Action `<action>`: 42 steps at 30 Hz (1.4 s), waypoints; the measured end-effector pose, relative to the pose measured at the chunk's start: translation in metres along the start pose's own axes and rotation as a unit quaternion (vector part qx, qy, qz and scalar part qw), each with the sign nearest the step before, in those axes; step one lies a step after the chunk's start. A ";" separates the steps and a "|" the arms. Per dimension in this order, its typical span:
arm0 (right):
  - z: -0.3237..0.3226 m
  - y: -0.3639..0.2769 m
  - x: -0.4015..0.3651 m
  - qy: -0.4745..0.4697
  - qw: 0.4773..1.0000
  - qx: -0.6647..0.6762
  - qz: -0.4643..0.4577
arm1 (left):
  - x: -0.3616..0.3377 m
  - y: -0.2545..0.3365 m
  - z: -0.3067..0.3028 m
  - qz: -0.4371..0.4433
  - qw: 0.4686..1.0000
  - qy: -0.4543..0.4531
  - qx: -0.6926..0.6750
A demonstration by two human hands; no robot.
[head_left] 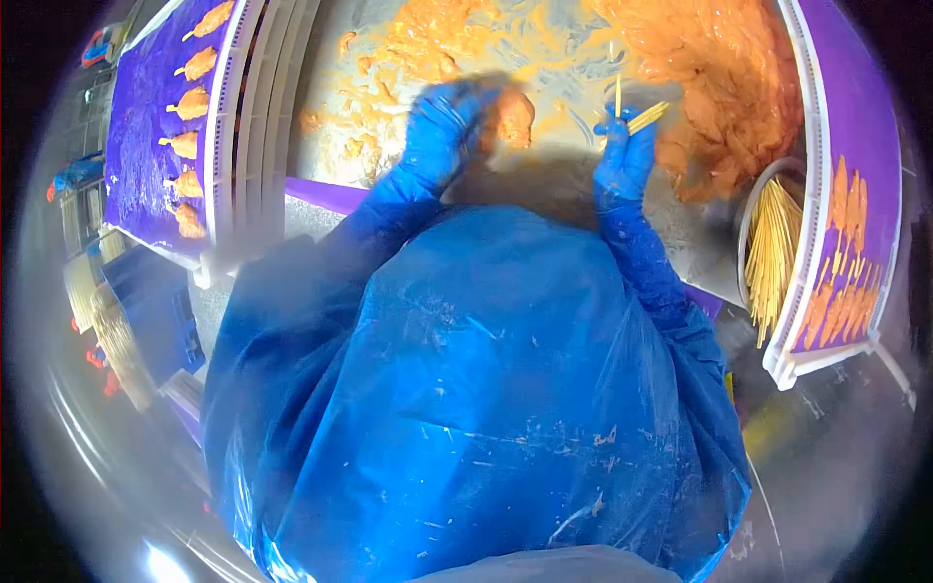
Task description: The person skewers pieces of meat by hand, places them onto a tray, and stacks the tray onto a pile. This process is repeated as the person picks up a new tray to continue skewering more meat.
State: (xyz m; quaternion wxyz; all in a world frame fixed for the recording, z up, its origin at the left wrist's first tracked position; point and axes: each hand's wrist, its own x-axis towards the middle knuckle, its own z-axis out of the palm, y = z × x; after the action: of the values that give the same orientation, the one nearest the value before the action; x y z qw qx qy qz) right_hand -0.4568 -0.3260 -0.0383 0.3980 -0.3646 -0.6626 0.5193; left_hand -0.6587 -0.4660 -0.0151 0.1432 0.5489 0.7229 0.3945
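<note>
Steel table (573, 68) | left hand (442, 126) grasping meat piece (515, 119) | right hand (625, 160) clenched around skewers (643, 117), just beside the meat piece

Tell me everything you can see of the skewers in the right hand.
The skewers are thin, pale yellow sticks, wooden by the look. The blue-gloved right hand grips a small bunch by the lower ends; most slant up to the right, one stands upright. They sit above the smeared table, next to the heap of orange meat. Their count is unclear.
</note>
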 end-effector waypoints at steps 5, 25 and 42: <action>-0.012 0.026 -0.004 -0.046 0.995 -0.085 -0.017 | -0.030 -0.054 0.005 0.172 0.961 -0.087 0.198; -0.050 -0.017 -0.029 -0.123 0.950 0.086 0.274 | 0.008 -0.021 -0.003 0.199 0.960 0.038 0.191; -0.117 0.019 -0.077 -0.083 0.953 -0.283 0.065 | -0.008 -0.034 0.033 -0.053 0.970 0.047 -0.233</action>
State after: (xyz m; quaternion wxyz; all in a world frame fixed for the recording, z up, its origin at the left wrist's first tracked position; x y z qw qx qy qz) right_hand -0.3173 -0.3450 -0.0516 0.1874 -0.4604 -0.7878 0.3637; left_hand -0.6580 -0.4625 -0.0625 0.2533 0.4423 0.6450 0.5694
